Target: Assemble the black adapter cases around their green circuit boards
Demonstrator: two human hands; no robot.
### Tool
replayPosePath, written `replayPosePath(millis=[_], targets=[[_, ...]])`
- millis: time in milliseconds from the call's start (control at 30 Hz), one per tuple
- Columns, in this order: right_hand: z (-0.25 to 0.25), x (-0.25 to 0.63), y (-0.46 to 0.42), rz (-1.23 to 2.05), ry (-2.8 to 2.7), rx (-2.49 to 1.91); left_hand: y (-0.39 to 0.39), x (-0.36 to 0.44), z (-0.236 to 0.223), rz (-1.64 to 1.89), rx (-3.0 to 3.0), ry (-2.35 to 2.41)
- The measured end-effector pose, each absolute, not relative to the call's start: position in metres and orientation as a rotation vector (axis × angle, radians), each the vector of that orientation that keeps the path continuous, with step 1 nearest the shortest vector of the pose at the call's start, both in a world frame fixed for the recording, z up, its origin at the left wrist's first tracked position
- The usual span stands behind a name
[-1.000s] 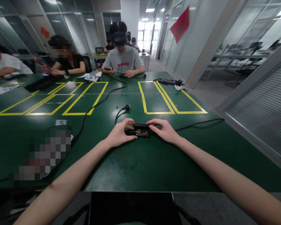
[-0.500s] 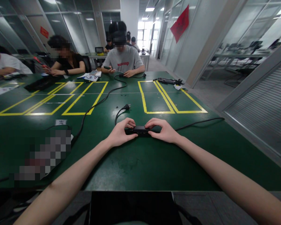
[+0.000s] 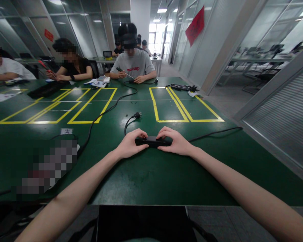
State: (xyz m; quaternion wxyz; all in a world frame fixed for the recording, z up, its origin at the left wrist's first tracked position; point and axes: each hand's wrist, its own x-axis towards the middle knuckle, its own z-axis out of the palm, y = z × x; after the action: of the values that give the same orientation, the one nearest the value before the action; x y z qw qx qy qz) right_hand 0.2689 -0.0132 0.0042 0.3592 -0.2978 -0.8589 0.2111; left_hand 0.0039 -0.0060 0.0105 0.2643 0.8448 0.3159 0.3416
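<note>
Left hand (image 3: 130, 144), center of frame: gripping the left end of the black case (image 3: 152, 141), thumb on the near face, fingertips over the top. Right hand (image 3: 178, 143), just right of center: same pinch on the other end.

Step reads as squeezing the case by both ends. My take: load both ends evenly, keep it level, press straight down rather than twisting, thumbs low so the near side stays flush. Keep cord and skin out of any seam.

Case: long, low, glossy black, lighter sheen on top, lying crosswise at mid-frame. No open gap I can make out on the near face; ends are hidden by fingers, so can't tell how they sit.

Outward: black plug (image 3: 137, 115) above the left hand, short cord curling down behind it. Another cord (image 3: 214, 133) runs from behind the right hand toward right of frame, on the green table (image 3: 146, 178). Yellow tape (image 3: 173, 121) beyond, upper middle.
</note>
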Motion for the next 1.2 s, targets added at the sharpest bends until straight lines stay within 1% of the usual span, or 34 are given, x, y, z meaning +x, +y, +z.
replayPosePath(millis=[133,300,467,633,733,1067,1200], targets=[[0.004,0.268,-0.014,0.511,-2.222,-0.755,-0.008,0.004,0.009,0.885,2.334,0.839],[0.004,0.268,-0.014,0.549,-2.206,-0.804,-0.008,0.006,0.006,0.774,2.433,0.852],[0.002,0.268,-0.014,0.549,-2.246,-0.796,-0.006,0.006,0.005,0.774,2.481,0.866],[-0.002,0.267,-0.012,0.315,-2.374,-0.885,-0.005,0.006,0.005,0.76,2.514,0.87],[-0.003,0.267,-0.011,0.197,-2.43,-0.866,-0.005,0.006,0.005,0.766,2.541,0.864],[0.008,0.266,-0.015,0.085,-2.502,-0.828,-0.007,0.006,0.01,0.683,2.673,0.873],[0.006,0.265,-0.016,0.057,-2.5,-0.825,-0.012,0.011,0.009,0.712,2.707,0.876]])
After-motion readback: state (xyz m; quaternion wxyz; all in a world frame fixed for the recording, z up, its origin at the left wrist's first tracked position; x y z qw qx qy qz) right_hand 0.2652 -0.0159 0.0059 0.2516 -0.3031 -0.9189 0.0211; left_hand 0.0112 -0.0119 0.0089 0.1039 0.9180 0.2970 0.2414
